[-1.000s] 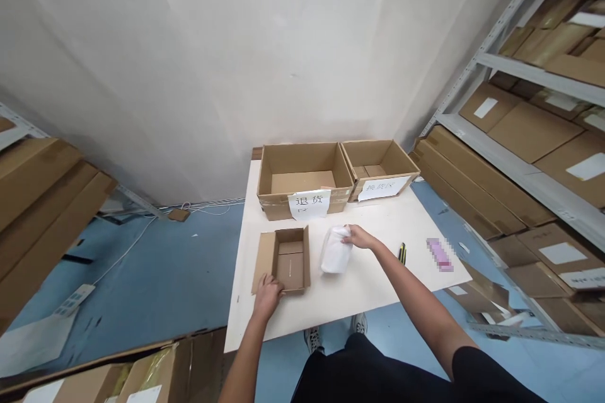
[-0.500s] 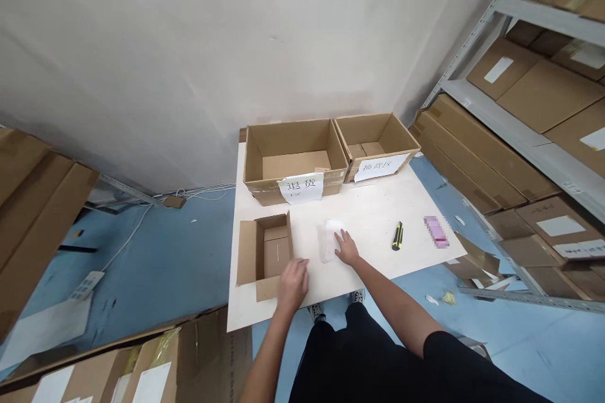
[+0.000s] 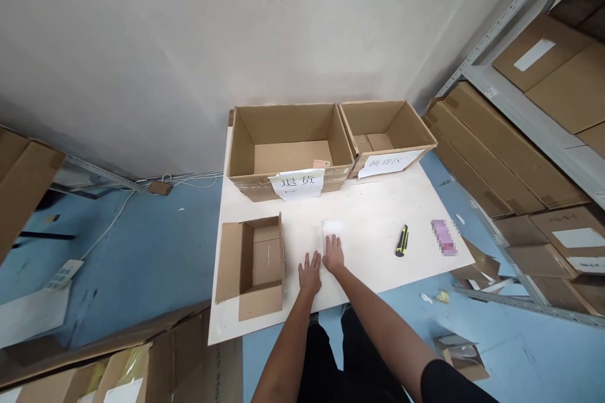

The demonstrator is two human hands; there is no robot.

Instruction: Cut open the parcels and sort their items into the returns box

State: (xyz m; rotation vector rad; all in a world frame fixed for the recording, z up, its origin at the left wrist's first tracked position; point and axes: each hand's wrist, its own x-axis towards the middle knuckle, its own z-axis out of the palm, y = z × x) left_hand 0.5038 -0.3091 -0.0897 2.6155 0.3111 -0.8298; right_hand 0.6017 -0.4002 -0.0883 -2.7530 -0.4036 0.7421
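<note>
My right hand (image 3: 334,253) lies with fingers stretched out over the near part of a small white packet (image 3: 333,228), whose contents I cannot make out. Beside it, to the left, my left hand (image 3: 310,273) rests on the white table (image 3: 368,220) with its fingers spread, holding nothing. An opened cardboard box (image 3: 263,302) with its flaps folded out stands just left of my left hand. Further right on the table lies a black and yellow utility knife (image 3: 401,241).
Two larger open cartons, a left one (image 3: 246,186) and a right one (image 3: 420,150), stand at the table's back with handwritten paper signs. A blurred-out pink item (image 3: 444,237) lies near the right edge. Shelving with boxes (image 3: 562,94) stands at right; stacked cartons (image 3: 161,352) are lower left.
My left hand has moved from beside the opened box's edge rightward, closer to the packet. My right hand has shifted from the packet's right side onto its near part. The view has tilted slightly.
</note>
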